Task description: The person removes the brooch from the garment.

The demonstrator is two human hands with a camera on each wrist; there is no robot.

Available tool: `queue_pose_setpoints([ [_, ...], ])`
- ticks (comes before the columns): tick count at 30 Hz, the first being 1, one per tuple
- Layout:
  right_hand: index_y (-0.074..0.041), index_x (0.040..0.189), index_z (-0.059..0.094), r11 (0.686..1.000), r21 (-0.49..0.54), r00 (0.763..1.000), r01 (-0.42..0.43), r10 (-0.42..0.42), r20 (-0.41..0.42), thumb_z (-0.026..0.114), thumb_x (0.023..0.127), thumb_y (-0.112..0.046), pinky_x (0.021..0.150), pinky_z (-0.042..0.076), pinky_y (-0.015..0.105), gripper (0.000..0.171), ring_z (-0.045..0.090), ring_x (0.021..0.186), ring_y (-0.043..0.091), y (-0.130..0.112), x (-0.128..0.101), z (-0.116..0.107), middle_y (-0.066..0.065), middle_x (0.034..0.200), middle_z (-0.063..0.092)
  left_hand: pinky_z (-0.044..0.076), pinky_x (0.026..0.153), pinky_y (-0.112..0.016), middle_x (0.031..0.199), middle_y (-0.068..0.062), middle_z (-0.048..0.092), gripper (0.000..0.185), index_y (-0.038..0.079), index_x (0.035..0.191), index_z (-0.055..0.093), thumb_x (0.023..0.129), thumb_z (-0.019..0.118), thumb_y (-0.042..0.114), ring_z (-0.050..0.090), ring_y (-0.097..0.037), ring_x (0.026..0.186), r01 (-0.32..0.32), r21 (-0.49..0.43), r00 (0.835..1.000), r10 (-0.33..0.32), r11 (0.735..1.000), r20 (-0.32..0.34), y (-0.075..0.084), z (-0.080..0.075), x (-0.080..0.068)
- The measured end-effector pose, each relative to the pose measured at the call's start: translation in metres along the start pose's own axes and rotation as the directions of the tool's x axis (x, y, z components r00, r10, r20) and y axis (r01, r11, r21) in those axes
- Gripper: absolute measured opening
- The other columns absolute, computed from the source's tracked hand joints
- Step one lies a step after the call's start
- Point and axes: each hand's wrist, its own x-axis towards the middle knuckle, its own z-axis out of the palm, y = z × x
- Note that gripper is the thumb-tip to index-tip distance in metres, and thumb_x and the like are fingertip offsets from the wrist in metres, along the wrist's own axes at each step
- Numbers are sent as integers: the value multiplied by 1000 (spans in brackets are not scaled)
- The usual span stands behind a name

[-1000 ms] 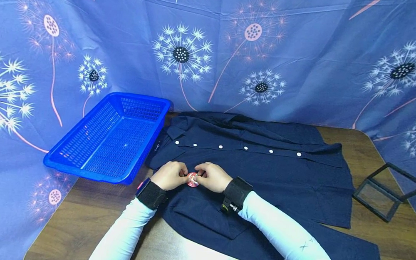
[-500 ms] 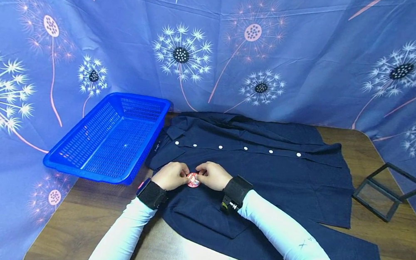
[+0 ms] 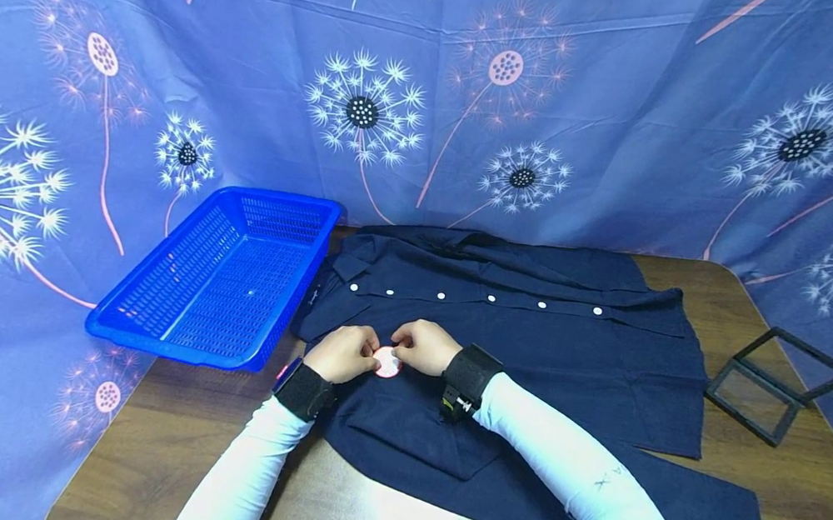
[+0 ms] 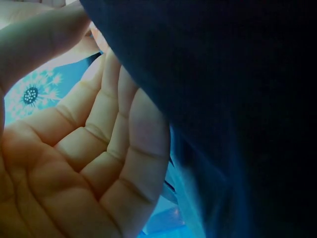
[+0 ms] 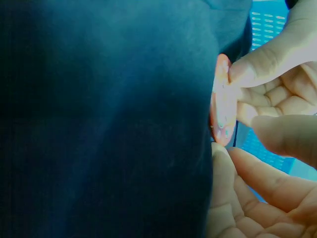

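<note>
On the wooden table (image 3: 736,458), a dark navy shirt (image 3: 529,338) lies spread flat with its row of white buttons toward the back. Both hands meet over its chest area, near the collar end. The left hand (image 3: 344,353) and the right hand (image 3: 425,347) each pinch the rim of a small round pink badge (image 3: 386,363) that sits against the fabric between them. From the right wrist view the badge (image 5: 221,101) stands on edge against the cloth, gripped by curled fingertips (image 5: 250,69); the left wrist view shows only a cupped palm (image 4: 84,163) beside a fold of shirt (image 4: 233,99), so its hold on the badge is probably a thumb-and-finger pinch, as the head view suggests.

To handle this well, the badge wants to stay flat to a single layer of cloth, with one hand steadying the fabric so it does not bunch, and the fingertips kept on the rim, away from whatever fastening is on the back.

A blue plastic basket (image 3: 155,310) sits to the left of the shirt, touching the collar end, and a black frame stand (image 3: 777,383) lies well apart on the right.
</note>
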Motion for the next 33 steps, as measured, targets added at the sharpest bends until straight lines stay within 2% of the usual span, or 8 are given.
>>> queue_pose_setpoints([
  [4, 0, 93, 73, 999, -9, 999, -33, 33, 27, 69, 80, -6, 62, 43, 18, 15, 52, 65, 6, -3, 3, 0, 1, 73, 67, 44, 62, -27, 71, 3, 65, 17, 9, 85, 65, 75, 78, 12, 57, -9, 66, -10, -1, 1000, 10, 1000, -11, 0, 0, -1],
  [10, -3, 81, 72, 994, -17, 992, -105, 106, 70, 71, 77, -5, 56, 38, 17, 4, 48, 59, 4, -7, 6, 0, -1, 67, 66, 44, 60, -26, 70, 4, 64, 16, 9, 84, 64, 75, 77, 12, 55, -9, 65, -19, -4, 1000, 19, 1000, -20, 0, 1, -1],
  [17, -4, 80, 71, 993, -19, 990, -120, 121, 70, 71, 76, -4, 56, 37, 17, 4, 48, 59, 4, -5, 7, 4, -4, 65, 61, 43, 60, -26, 69, 4, 63, 16, 9, 83, 64, 75, 78, 11, 54, -9, 64, -35, -10, 999, 35, 999, -29, -1, 1, -2],
  [22, -3, 81, 71, 993, -13, 990, -121, 121, 71, 71, 77, -4, 57, 38, 17, 4, 48, 60, 5, -5, 7, 4, -4, 65, 60, 45, 62, -27, 72, 1, 66, 18, 7, 86, 65, 75, 78, 12, 58, -10, 67, -56, -15, 998, 55, 998, -29, 1, -2, -2],
  [26, -3, 81, 71, 993, -6, 990, -120, 121, 79, 71, 77, -4, 57, 38, 17, 4, 48, 60, 4, -5, 6, 3, -4, 65, 61, 50, 70, -33, 82, -5, 67, 25, 5, 94, 68, 76, 79, 15, 61, -17, 77, -93, 11, 994, 94, 996, -60, 2, -4, -3],
  [29, -3, 82, 71, 992, -7, 989, -122, 122, 87, 70, 78, -5, 57, 37, 16, 5, 47, 60, 4, -6, 6, 2, -4, 65, 60, 52, 85, -39, 97, -10, 67, 34, 2, 104, 68, 76, 80, 19, 64, -24, 93, -118, 44, 990, 121, 992, -75, 2, -5, -4],
  [33, -3, 82, 70, 992, -12, 988, -125, 125, 92, 70, 79, -5, 57, 36, 16, 4, 47, 60, 5, -7, 5, 1, -5, 66, 58, 46, 104, -42, 124, -16, 65, 50, -2, 120, 65, 80, 79, 25, 60, -29, 119, -124, 68, 992, 126, 990, -28, 2, -4, -6],
])
